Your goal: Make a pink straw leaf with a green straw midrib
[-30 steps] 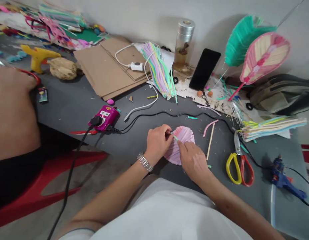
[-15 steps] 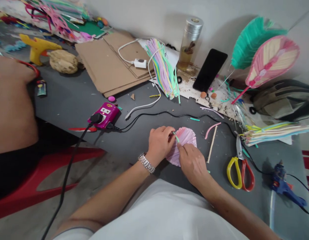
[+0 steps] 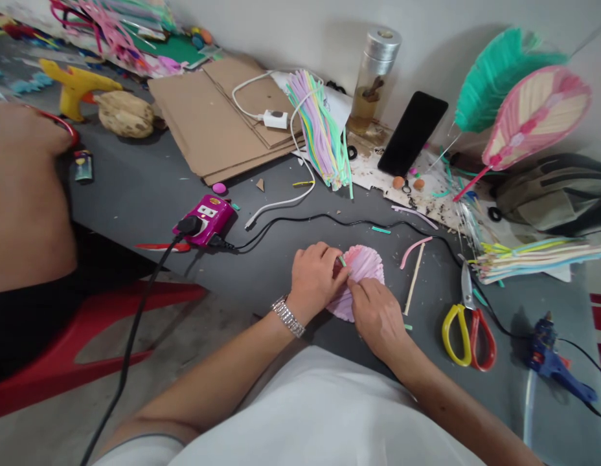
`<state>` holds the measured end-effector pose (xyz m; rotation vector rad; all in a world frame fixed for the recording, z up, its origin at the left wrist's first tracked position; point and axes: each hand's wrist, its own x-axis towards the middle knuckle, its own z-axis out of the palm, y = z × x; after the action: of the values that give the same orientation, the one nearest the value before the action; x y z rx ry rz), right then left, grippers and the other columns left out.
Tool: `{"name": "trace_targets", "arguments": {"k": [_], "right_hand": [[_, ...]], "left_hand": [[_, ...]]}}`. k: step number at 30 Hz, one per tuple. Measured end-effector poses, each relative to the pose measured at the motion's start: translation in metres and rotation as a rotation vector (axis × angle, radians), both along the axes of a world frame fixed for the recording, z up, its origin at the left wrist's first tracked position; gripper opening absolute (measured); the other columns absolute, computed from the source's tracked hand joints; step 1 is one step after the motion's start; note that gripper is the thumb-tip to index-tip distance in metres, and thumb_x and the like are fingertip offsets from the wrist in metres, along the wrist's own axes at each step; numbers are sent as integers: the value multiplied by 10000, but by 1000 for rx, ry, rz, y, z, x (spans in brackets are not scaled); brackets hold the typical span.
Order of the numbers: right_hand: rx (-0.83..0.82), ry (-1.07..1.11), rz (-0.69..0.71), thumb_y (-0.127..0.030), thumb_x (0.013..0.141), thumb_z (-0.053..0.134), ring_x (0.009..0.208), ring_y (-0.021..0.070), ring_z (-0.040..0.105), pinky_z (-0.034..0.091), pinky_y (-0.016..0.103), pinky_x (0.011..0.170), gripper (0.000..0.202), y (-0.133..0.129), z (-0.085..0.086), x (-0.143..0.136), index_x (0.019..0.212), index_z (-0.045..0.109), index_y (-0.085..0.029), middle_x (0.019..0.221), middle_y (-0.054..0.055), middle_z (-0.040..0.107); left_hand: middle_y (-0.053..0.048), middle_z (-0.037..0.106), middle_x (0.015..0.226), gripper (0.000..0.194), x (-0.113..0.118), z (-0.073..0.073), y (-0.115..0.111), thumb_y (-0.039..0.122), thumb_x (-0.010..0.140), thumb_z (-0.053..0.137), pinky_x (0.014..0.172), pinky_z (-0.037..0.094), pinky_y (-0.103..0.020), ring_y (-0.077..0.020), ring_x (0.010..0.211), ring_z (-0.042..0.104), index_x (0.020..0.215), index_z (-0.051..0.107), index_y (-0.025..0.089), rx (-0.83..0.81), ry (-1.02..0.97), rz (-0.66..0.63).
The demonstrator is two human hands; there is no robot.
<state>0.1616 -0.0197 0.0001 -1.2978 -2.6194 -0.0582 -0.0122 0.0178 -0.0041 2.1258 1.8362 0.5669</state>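
Observation:
A pink and lilac oval piece of ridged, fuzzy pipe cleaners (image 3: 368,260) lies on the grey table in front of me, partly covered by both hands. My left hand (image 3: 313,278), wearing a metal watch, is closed over its left side. A short green pipe cleaner (image 3: 342,261) sticks out at the left fingertips. On the piece's lower right, my right hand (image 3: 377,315) has its thumb and fingers pinched together near the left thumb. What lies between the right fingertips is hidden.
Scissors (image 3: 468,327) and a blue glue gun (image 3: 548,356) lie on the right. A black cord runs behind the hands from a purple power socket (image 3: 210,217). Cardboard sheets (image 3: 198,129), a pipe cleaner bundle (image 3: 317,126) and a bottle (image 3: 375,77) stand farther back. Another person's arm (image 3: 31,194) is at left.
The right fingertips have shifted slightly down along the oval piece, and the left thumb now reaches toward them. Less of the green pipe cleaner shows. The whole view has shifted slightly.

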Motion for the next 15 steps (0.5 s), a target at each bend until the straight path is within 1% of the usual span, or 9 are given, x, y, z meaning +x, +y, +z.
{"name": "trace_targets", "arguments": {"k": [4, 7, 11, 15], "right_hand": [[24, 31, -20, -66, 1017, 431, 773, 227, 513, 407, 359, 695, 276, -2, -2, 1, 1158, 668, -79, 833, 87, 608], [26, 37, -8, -61, 1010, 457, 774, 228, 511, 399, 360, 695, 250, -3, -2, 1, 1128, 677, -81, 827, 85, 602], [30, 48, 12, -55, 996, 490, 780, 227, 508, 393, 359, 696, 240, -2, -4, 3, 1136, 683, -78, 835, 87, 603], [40, 57, 12, -63, 996, 500, 779, 229, 500, 393, 363, 695, 235, -2, -6, 4, 1131, 691, -77, 835, 84, 601]], "left_hand": [[-54, 690, 991, 260, 1, 0, -1, 472, 933, 662, 793, 376, -399, -258, 942, 616, 1018, 654, 227, 11, 19, 0], [-51, 686, 980, 261, 2, -1, -2, 457, 937, 661, 782, 376, -398, -261, 932, 610, 1049, 631, 222, 30, 22, 2], [-50, 678, 978, 216, 3, -2, -3, 437, 938, 664, 775, 371, -394, -257, 925, 601, 978, 620, 229, 48, 44, -5], [-56, 670, 978, 228, 3, -1, -4, 450, 933, 667, 780, 374, -397, -260, 929, 593, 941, 623, 226, 60, 83, 0]]}}
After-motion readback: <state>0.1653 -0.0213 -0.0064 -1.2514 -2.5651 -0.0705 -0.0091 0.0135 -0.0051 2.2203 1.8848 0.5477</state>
